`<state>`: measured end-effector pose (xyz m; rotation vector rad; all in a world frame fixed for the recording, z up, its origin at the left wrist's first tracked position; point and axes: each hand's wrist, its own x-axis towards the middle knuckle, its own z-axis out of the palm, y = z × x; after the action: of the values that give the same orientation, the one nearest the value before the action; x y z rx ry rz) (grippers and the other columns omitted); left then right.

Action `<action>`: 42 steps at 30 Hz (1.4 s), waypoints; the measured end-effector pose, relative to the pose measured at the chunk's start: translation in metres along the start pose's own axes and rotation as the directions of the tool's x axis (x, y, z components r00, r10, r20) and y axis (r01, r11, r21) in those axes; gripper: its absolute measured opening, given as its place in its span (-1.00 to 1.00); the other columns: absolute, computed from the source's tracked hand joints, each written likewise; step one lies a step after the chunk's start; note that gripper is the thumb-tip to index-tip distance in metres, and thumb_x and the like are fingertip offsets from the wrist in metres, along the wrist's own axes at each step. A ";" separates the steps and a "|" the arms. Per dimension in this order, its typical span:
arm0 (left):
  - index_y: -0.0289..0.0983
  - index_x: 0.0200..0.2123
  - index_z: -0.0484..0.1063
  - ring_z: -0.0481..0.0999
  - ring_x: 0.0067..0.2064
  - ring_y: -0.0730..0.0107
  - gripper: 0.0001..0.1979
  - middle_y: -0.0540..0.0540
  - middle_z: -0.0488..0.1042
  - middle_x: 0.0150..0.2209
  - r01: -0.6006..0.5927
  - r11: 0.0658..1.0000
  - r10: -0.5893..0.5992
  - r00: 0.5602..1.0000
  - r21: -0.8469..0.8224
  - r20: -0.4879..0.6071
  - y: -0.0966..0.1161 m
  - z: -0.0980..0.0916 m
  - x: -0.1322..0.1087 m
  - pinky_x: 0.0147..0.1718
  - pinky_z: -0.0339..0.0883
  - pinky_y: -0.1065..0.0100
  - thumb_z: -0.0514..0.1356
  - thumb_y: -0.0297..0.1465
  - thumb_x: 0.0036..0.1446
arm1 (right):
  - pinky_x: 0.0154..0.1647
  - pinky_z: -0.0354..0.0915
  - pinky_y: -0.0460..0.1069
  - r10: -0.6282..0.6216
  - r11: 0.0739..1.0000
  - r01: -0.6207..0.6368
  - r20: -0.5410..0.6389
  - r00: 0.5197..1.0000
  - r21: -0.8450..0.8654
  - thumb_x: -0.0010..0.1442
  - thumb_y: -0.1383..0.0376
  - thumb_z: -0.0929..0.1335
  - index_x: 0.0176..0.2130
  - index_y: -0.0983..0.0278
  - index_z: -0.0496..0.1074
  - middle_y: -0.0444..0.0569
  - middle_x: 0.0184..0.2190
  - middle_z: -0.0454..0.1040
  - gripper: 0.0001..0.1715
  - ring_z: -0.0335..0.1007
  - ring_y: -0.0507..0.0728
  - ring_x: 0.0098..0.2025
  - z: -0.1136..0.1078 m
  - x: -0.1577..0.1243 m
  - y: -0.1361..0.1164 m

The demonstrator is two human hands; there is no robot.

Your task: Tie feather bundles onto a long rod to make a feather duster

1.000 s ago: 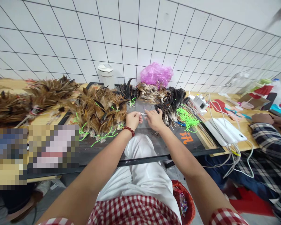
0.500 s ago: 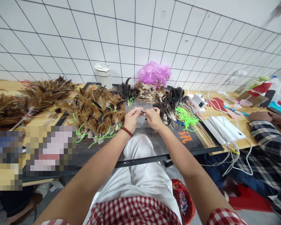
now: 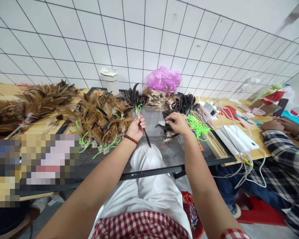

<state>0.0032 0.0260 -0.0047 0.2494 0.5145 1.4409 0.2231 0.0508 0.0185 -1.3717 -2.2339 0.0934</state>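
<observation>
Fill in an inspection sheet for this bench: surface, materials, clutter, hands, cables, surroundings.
Surface: dark panel in a black frame, on a wooden table; feathers cover much of it.
Job's things: brown feather pile on the left, black feather pile on the right, bright green strings beside it.
Clutter: pink plastic bag and lidded cup at the back.
Hands: left hand closed on a slim black feather; right hand over the black feather pile, grip unclear.
Cables: white cables run by white devices and droop below the table edge.
Surroundings: white tiled wall behind; red bin below; a co-worker's plaid sleeve at right.
</observation>
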 end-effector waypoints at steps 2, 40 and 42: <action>-0.34 -0.41 0.29 0.09 -0.72 0.73 -0.82 0.10 0.19 -0.60 0.061 0.998 -0.061 0.998 0.019 0.010 0.001 -0.001 0.000 -0.80 -0.09 0.64 0.00 -0.51 0.26 | -0.03 0.02 0.12 0.033 0.999 -0.030 0.111 0.993 -0.027 0.10 0.19 0.37 -0.23 0.19 0.51 -0.03 -0.25 0.49 -0.78 0.34 0.18 -0.12 0.005 -0.001 -0.002; -0.32 -0.38 0.41 0.13 -0.69 0.70 -0.79 0.10 0.28 -0.65 -0.148 0.861 0.142 0.989 0.487 0.049 -0.024 0.001 -0.003 -0.74 -0.08 0.61 0.31 -0.31 -0.03 | -0.43 0.37 -0.09 0.159 0.541 -0.018 -0.081 0.984 0.841 0.05 0.06 0.40 -0.21 0.24 0.41 -0.11 -0.35 0.44 -0.62 0.33 -0.03 -0.48 0.045 0.000 -0.054; -0.33 -0.39 0.44 0.14 -0.69 0.70 -0.77 0.08 0.29 -0.65 -0.172 0.810 0.160 0.985 0.561 0.072 -0.027 0.002 -0.005 -0.73 -0.07 0.59 0.31 -0.28 -0.04 | -0.44 0.36 -0.10 0.202 0.491 -0.021 -0.091 0.975 0.871 0.03 0.05 0.41 -0.18 0.23 0.40 -0.12 -0.33 0.41 -0.59 0.30 -0.05 -0.49 0.046 0.004 -0.049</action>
<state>0.0273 0.0178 -0.0146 0.8040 0.9209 1.4214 0.1604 0.0400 -0.0046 -0.8594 -1.5027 0.9777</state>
